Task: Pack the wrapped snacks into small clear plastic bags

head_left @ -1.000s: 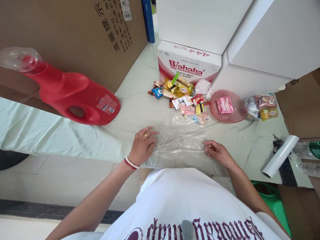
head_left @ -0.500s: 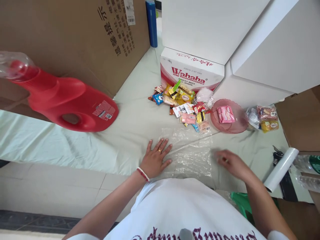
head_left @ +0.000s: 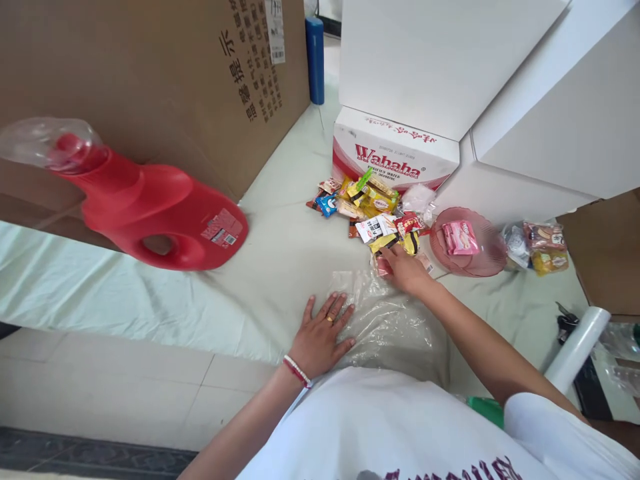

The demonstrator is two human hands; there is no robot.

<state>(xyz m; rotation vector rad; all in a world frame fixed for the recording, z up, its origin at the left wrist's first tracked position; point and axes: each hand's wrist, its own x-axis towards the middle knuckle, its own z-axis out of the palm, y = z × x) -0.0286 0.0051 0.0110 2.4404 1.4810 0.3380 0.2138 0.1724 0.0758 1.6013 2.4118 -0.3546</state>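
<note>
My left hand (head_left: 323, 340) lies flat, fingers spread, on the left edge of a clear plastic bag (head_left: 395, 327). The bag is spread on the cloth in front of my body. My right hand (head_left: 404, 268) reaches over the bag to the near side of the snack pile, its fingers closed on a pink snack packet (head_left: 383, 265) that they partly cover. Just beyond the fingertips is a yellow packet (head_left: 384, 243). Small wrapped snacks (head_left: 377, 200) in several colours are heaped behind it. Right of the pile, a pink glass bowl (head_left: 487, 250) holds a pink packet (head_left: 460, 238).
A white and red Wahaha carton (head_left: 395, 150) stands behind the pile, with white boxes (head_left: 415, 60) above. At left lies a red detergent bottle (head_left: 170, 217) by a large brown carton (head_left: 125, 80). Bagged snacks (head_left: 545, 247) and a white roll (head_left: 577, 350) are at right.
My right hand has moved forward and left from beside the bag to the snack pile. The pink packet has shifted slightly toward me. My left hand stays on the bag; the view has shifted slightly.
</note>
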